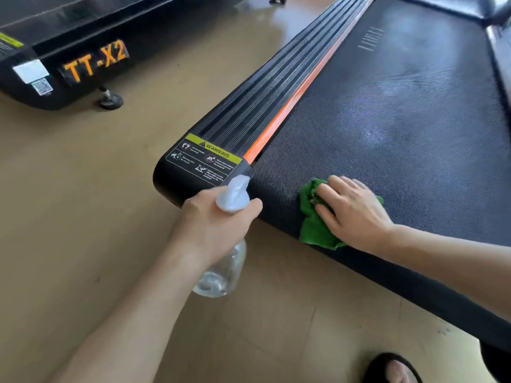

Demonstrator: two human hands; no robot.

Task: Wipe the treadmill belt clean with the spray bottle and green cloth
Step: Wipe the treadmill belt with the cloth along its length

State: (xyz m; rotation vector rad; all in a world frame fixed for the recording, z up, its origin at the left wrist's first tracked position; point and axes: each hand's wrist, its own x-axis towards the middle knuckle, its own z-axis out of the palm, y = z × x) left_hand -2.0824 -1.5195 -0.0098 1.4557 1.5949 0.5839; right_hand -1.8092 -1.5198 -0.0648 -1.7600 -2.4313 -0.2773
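Your left hand grips the neck of the spray bottle, fingers curled round it, nozzle aimed toward 1 o'clock at the belt's near corner. The bottle is clear and hangs over the floor, just off the treadmill's end cap. Your right hand lies flat, fingers straight and spread, pressing the green cloth onto the treadmill belt. The cloth is bunched at the belt's near edge, at 3 o'clock from the bottle. Pale hazy patches show on the belt toward 1 o'clock. A warning label sits on the ribbed side rail, with an orange strip between rail and belt. A second treadmill marked TT-X2 stands at 10 o'clock. A sandalled foot is at 5 o'clock.
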